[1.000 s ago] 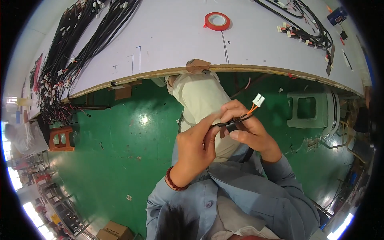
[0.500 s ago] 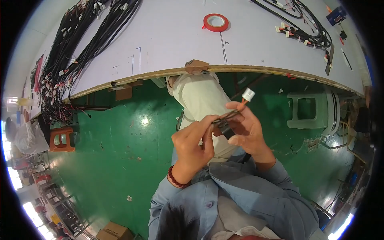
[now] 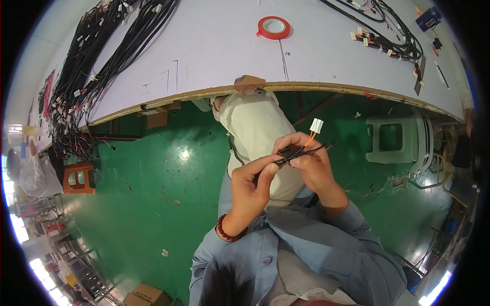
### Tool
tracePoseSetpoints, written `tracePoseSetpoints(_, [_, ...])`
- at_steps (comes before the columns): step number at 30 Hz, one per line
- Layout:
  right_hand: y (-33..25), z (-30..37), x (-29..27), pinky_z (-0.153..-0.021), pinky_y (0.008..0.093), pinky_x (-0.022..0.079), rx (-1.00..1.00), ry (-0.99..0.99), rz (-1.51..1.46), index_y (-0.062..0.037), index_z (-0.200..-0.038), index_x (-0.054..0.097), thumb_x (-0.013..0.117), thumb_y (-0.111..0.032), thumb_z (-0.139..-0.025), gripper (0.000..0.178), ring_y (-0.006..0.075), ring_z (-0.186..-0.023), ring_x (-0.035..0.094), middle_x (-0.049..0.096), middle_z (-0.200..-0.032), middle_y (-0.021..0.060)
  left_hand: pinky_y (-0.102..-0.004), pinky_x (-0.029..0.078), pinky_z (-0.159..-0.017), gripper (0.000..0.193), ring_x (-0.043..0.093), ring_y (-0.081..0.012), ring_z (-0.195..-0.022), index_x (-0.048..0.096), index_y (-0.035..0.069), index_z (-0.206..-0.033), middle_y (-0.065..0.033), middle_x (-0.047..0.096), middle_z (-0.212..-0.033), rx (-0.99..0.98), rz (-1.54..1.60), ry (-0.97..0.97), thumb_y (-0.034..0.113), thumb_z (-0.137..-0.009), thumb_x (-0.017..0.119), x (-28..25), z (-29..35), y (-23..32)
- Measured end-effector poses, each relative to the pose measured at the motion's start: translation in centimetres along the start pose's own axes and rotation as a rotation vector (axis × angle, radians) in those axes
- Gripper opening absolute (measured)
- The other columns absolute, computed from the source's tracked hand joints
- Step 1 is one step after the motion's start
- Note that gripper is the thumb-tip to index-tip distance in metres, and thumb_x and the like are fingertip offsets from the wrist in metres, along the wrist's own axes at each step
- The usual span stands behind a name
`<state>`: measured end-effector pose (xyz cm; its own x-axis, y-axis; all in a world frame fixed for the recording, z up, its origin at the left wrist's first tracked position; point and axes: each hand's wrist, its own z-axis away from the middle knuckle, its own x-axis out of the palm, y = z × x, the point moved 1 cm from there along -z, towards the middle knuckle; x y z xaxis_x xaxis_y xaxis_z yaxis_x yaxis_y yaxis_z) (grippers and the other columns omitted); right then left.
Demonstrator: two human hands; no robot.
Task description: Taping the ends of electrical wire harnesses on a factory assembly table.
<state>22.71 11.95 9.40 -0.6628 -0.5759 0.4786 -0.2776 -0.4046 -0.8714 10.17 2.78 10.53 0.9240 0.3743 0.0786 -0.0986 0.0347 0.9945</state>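
Note:
Over my lap, both hands hold a short wire harness point(image 3: 293, 157) with black wrapping. Orange wires run up from it to a white connector point(image 3: 316, 125) that sticks out above my right hand. My left hand point(image 3: 250, 183) pinches the black end between thumb and fingers. My right hand point(image 3: 315, 168) is closed on the middle, its thumb near the orange wires and its fingers curled behind. A dark piece shows between the right fingers; its shape is partly hidden. One thin black wire end points out to the right.
The white table point(image 3: 219, 46) stands ahead, with a roll of red tape point(image 3: 274, 27) on it. Bundles of black cables point(image 3: 87, 66) hang over its left side; more harnesses point(image 3: 393, 38) lie at right. A pale green stool point(image 3: 393, 140) and an orange stool point(image 3: 79, 178) stand on the floor.
The harness has turned in my hands, and the dark piece has shifted up behind the right fingers. My right thumb now presses on it. My left hand has moved slightly right.

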Motion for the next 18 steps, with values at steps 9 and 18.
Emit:
tracePoseSetpoints(9, [0.2,-0.7,-0.6,-0.076,0.0303,0.045,-0.216,-0.096,0.143,0.0015,-0.097,0.054,0.053,-0.007,-0.071,0.027,0.0186,-0.089,0.054,0.05,-0.102,0.0135,-0.019,0.039,-0.058,0.019,0.049,-0.0048,-0.067,0.06,-0.005,-0.094,-0.0036,0.064,-0.077,0.016,-0.152,-0.109,0.013,-0.092,0.054,0.2,0.0,0.5])
tracePoseSetpoints(18, [0.6,-0.3,-0.2,-0.065,0.026,0.044,-0.153,-0.103,0.083,0.0,-0.086,0.054,0.052,-0.001,-0.08,0.006,0.013,-0.076,0.051,0.053,-0.09,0.0103,-0.0205,0.043,-0.063,0.02,0.056,-0.0083,-0.072,0.062,-0.005,-0.091,-0.0049,0.066,-0.078,0.006,-0.148,-0.108,0.012,-0.092,0.052,0.3,0.1,0.3])
